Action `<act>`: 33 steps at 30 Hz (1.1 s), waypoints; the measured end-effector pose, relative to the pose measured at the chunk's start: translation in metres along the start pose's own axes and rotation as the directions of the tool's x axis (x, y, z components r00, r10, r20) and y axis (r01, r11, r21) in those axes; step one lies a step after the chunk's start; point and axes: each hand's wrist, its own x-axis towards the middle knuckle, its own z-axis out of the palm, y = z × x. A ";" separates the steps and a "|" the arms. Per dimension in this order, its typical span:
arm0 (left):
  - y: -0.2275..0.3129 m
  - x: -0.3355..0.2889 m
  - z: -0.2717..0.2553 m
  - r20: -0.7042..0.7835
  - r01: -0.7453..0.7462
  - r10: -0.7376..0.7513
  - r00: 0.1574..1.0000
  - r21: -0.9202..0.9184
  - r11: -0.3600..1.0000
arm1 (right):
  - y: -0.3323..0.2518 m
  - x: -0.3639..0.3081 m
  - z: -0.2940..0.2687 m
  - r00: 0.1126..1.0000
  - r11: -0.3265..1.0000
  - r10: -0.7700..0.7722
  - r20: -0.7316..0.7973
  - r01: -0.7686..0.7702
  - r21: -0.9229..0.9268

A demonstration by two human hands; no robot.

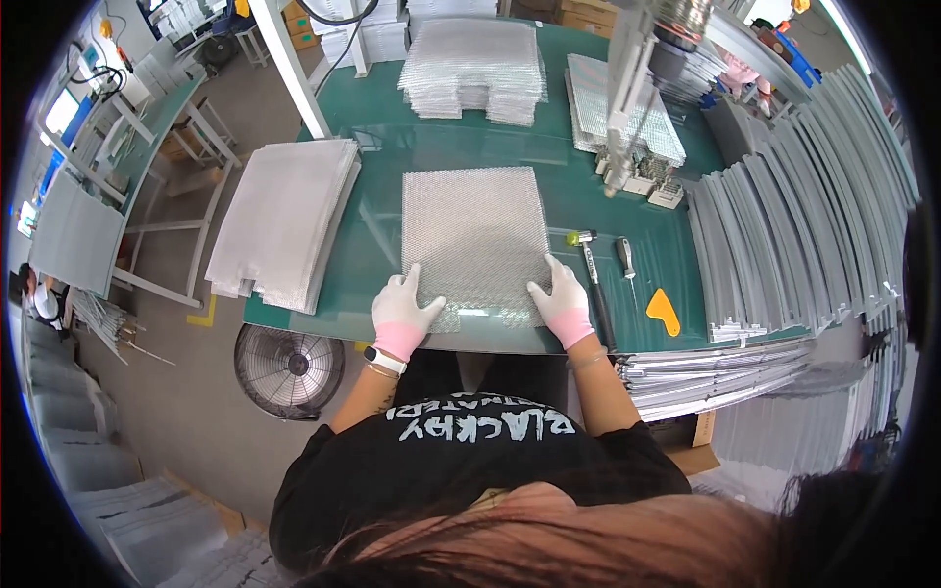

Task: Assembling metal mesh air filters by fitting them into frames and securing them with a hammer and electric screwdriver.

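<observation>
A square silvery mesh sheet (475,220) lies flat on the green table in front of me, with a notch in its near edge. My left hand (404,312), in a white glove with a pink cuff, grips its near left corner, thumb over the top. On the near right side, my right hand (562,302) holds the edge the same way, gloved alike. The undersides of both hands' grips are hidden. Right of the sheet lie a mallet (595,279) with a yellow-green tip, a screwdriver (625,257) and a yellow scraper (664,312).
Stacked mesh sheets lie at the left (284,211), the far middle (472,69) and far right. A metal fixture (639,178) hangs over the far right of the green table (377,250). Grey panels (784,225) stand in a row at right. A fan (289,370) sits on the floor.
</observation>
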 end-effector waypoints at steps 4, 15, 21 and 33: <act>0.001 0.000 -0.003 0.016 -0.003 0.003 1.000 0.018 1.000 | 0.002 -0.001 0.001 1.000 1.000 -0.016 -0.013 0.016 -0.008; -0.005 -0.008 0.012 -0.128 -0.074 0.079 0.989 0.043 0.996 | 0.000 -0.009 0.002 0.996 0.997 -0.076 -0.053 0.076 0.011; -0.004 -0.008 0.011 -0.120 -0.071 0.078 0.990 0.062 0.996 | 0.004 -0.009 0.005 0.979 0.990 -0.142 -0.147 0.143 0.002; 0.004 0.000 0.000 -0.037 -0.050 0.054 0.998 0.101 0.994 | 0.004 -0.002 0.001 0.993 0.995 -0.068 -0.096 0.074 0.066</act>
